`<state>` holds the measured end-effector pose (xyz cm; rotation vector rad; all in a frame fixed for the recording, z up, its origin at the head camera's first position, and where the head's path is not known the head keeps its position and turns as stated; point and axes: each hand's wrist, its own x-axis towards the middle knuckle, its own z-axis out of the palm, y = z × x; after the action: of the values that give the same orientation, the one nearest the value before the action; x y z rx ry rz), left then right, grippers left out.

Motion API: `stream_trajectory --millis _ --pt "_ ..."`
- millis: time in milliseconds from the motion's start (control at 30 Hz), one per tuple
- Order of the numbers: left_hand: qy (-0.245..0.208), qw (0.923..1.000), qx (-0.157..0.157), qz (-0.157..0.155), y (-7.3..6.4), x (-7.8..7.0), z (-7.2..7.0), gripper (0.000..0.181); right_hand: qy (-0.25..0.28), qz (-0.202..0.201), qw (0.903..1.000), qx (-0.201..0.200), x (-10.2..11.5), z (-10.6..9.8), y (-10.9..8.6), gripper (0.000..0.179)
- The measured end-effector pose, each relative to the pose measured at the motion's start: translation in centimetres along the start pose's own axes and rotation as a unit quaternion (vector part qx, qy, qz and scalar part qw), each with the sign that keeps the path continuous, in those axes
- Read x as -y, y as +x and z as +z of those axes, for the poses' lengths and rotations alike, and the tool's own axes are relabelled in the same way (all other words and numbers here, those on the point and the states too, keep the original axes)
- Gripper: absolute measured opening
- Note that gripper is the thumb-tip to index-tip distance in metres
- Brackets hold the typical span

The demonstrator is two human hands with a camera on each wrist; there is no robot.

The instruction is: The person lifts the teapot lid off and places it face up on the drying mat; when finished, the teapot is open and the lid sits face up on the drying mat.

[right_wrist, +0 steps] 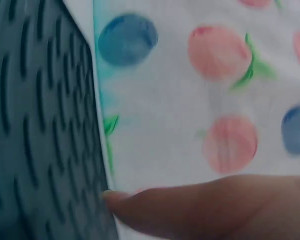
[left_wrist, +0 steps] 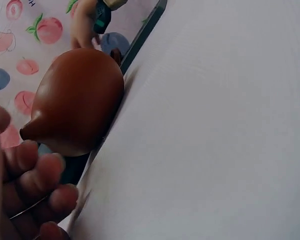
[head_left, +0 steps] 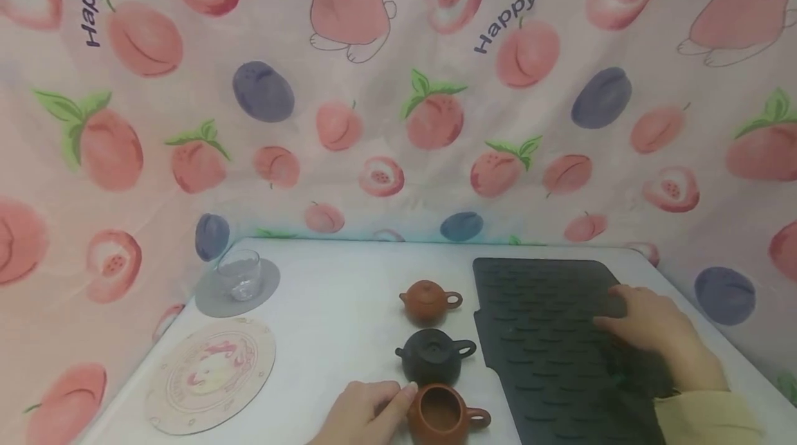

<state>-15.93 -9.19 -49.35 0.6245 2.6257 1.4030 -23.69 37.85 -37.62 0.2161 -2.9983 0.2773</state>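
A reddish-brown teapot [head_left: 441,412] with its top uncovered stands at the table's near edge, handle to the right. My left hand [head_left: 371,412] is at its spout side, the thumb tip beside the rim in the head view. In the left wrist view the teapot [left_wrist: 80,100] shows its spout near loosely bent fingers [left_wrist: 49,170], which do not wrap round it. Over the right side of a dark ridged mat [head_left: 548,341] hovers my right hand [head_left: 654,324], thumb and fingers apart and nothing visible between them. The thumb [right_wrist: 180,205] shows in the right wrist view.
Behind the uncovered teapot stand a black lidded teapot [head_left: 431,356] and a small brown lidded teapot [head_left: 427,302]. On the left are a glass cup [head_left: 241,275] on a grey round coaster [head_left: 269,279] and a round patterned mat [head_left: 212,376]. A fruit-print cloth [head_left: 373,106] hangs behind.
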Motion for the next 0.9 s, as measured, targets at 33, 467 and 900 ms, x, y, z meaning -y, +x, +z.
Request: stream_trajectory --millis 33,467,900 --pt "-0.006 0.9999 -0.011 0.001 0.1 -0.2 -0.2 0.048 -0.003 -0.008 0.9997 -0.023 0.9 -0.3 -0.1 0.069" --pt "0.006 0.9908 -0.134 0.012 3.0 -3.0 -3.6 0.051 0.093 -0.115 0.9849 -0.090 13.4 -1.0 1.1 0.045" --pt "-0.035 0.9883 -0.147 -0.022 5.5 -2.3 -3.1 0.046 0.233 -0.201 0.9514 0.006 20.5 2.7 1.4 0.031"
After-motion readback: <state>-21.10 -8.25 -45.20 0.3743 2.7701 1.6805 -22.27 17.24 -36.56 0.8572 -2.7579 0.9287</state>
